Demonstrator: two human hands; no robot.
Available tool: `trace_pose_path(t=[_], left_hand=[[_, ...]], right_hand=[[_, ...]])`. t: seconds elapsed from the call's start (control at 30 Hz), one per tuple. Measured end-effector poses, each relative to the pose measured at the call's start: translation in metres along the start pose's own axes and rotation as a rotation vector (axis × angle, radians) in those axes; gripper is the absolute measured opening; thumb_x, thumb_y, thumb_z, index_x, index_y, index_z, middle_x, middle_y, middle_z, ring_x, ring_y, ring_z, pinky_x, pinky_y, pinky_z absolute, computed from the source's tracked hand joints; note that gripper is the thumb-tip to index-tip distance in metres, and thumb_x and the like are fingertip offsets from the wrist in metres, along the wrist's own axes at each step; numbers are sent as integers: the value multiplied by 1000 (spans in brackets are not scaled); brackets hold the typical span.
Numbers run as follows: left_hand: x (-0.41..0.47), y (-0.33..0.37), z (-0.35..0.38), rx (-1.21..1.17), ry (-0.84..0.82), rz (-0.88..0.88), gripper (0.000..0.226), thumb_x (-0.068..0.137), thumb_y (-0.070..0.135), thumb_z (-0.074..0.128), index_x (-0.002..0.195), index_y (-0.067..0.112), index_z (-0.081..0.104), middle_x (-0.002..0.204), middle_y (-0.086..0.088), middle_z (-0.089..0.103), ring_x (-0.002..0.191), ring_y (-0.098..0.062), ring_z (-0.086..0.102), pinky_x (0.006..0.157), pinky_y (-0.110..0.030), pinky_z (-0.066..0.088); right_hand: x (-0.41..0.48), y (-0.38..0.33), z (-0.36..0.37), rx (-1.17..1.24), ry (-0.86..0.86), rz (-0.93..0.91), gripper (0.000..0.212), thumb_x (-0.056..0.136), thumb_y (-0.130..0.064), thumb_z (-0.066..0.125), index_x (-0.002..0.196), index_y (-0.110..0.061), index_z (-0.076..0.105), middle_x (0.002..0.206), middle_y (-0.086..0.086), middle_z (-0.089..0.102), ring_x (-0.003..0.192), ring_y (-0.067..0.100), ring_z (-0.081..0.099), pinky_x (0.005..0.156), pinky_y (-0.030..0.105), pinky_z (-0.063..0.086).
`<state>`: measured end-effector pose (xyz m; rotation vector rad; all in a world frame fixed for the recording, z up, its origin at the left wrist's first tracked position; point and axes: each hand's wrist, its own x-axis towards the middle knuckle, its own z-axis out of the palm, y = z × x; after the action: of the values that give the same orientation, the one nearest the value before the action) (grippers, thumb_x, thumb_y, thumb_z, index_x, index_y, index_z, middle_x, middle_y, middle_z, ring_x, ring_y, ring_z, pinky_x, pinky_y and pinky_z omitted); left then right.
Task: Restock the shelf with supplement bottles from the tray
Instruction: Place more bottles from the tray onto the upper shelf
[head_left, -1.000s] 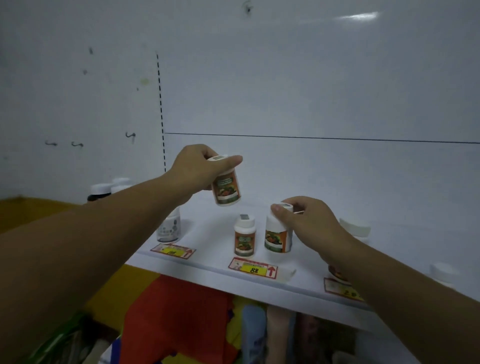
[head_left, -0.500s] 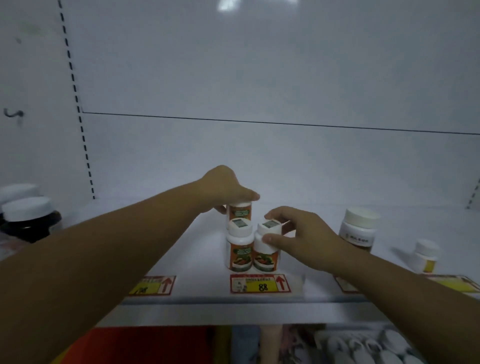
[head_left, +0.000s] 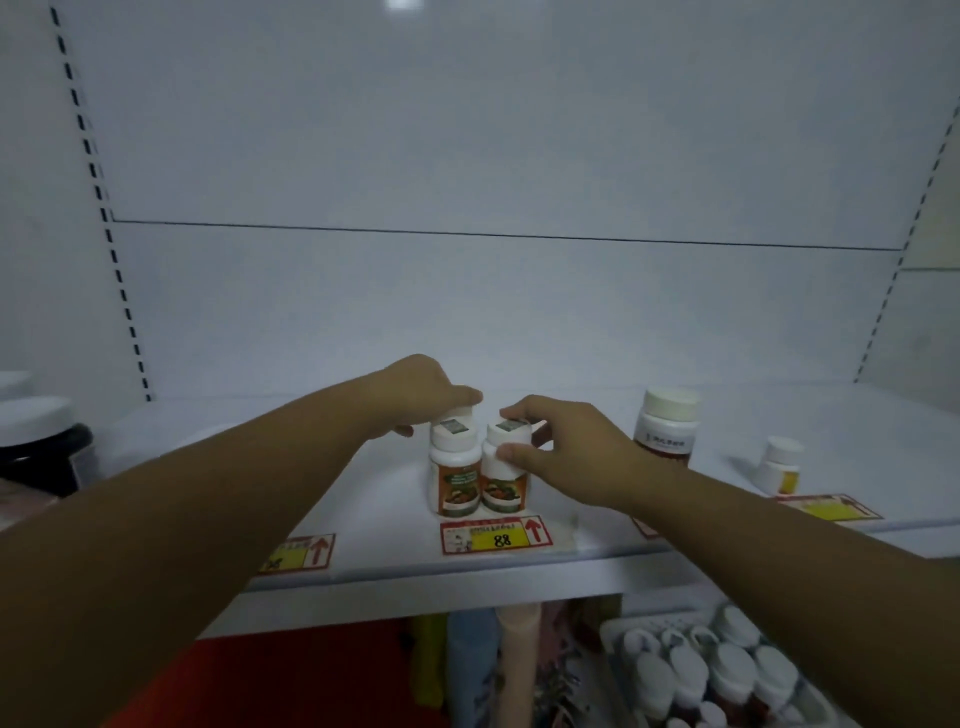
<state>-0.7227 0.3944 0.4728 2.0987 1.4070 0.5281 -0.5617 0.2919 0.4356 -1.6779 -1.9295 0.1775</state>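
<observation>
While the left hand curls its fingers over the cap of a rear bottle, mostly hidden and standing just behind the "88" price tag, the right hand pinches the cap of the front right bottle, thumb on its side and forefinger across its top. That bottle touches the front left bottle, and both stand upright directly behind the tag on the white shelf, so three orange-label bottles are grouped there. Right of the tag, behind the right wrist, stands one larger bottle with a cream cap, and farther right one small white bottle with a yellow label. Far left of the tag sits a dark jar with a white lid. Four price tags line the shelf front: the "88" one, one to its left partly under the left forearm, one to its right mostly covered by the right forearm, and a far-right one. Below and right of the tag, under the shelf, the tray holds several white-capped bottles; their number is unclear.
</observation>
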Motion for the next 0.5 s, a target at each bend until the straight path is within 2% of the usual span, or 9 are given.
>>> trace_pose_path(t=[0.07,0.13,0.2,0.27,0.3,0.37,0.43,0.5], left_hand=[[-11,10,-5,81,40,58,51,89,49,53,122,10,53,128,-9,54,100,-20,49,80,-32,43],[-23,25,-9,121,95,134,54,90,52,48,128,13,48,136,-7,50,103,-18,46,85,-32,40],[-36,42,-10,178,136,201,57,90,56,43,132,17,44,141,-6,47,110,-20,48,88,-32,39],[-48,62,-4,347,170,264,61,90,59,38,136,20,40,147,-5,41,124,-24,46,97,-35,37],[-54,72,0,463,192,305,62,89,60,36,139,22,38,150,-4,37,132,-25,40,105,-38,33],[-65,92,13,631,210,395,64,89,62,33,143,25,32,155,-1,28,144,-22,20,116,-44,15],[-71,106,25,660,177,423,66,90,62,29,146,27,26,158,1,20,148,-18,6,118,-44,4],[-79,126,46,674,138,433,67,91,62,25,148,28,19,160,0,11,148,-18,-1,118,-45,1]], right_hand=[[-4,-2,-4,-66,-3,-29,46,91,-46,48,133,-27,46,138,-3,51,115,13,51,93,27,40],[-12,-5,-15,-152,72,-91,50,92,-51,40,135,-27,42,145,-3,42,129,16,40,104,34,34],[-21,-5,-35,-257,167,-159,52,92,-53,37,136,-26,41,147,-2,39,134,18,35,107,36,30],[-33,4,-58,-397,196,-207,57,92,-55,35,141,-26,34,154,1,28,142,20,22,113,38,21],[-40,11,-70,-469,188,-210,60,92,-56,33,143,-26,29,157,1,19,145,20,12,115,38,15],[-56,27,-93,-542,142,-161,65,91,-59,32,146,-26,22,159,3,5,146,20,-2,116,39,6],[-71,41,-108,-536,74,-105,67,91,-59,31,147,-25,18,159,4,-2,146,21,-8,117,41,3],[-96,58,-123,-543,49,-82,67,92,-58,31,148,-24,15,159,5,-4,146,21,-10,117,42,1]])
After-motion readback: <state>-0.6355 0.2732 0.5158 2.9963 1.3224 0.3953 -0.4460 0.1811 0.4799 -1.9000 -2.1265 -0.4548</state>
